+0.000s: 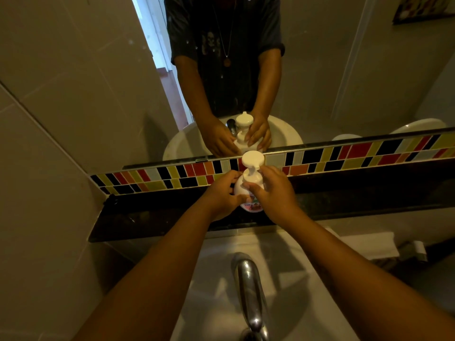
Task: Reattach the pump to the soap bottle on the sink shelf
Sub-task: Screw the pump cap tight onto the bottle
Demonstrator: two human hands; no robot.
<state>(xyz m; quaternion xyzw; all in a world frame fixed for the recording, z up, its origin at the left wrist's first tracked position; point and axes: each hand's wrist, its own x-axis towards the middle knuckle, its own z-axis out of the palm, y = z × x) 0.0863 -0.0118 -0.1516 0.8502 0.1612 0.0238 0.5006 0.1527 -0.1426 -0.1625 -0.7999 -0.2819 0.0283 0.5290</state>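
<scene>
Left hand (221,193) wraps the soap bottle (242,190) on the far shelf (152,217); right hand (273,190) pinches the pump (252,168) collar on top.

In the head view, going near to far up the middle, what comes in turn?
Chrome metal tap → white ceramic basin → dark stone shelf → white plastic soap bottle held by both hands → multicoloured tile strip → wall mirror.

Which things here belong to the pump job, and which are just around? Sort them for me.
In the job: soap bottle, pump, left hand gripping the bottle, right hand on the pump collar, dark shelf.

Just around: tap, basin, mirror, tile strip.
</scene>
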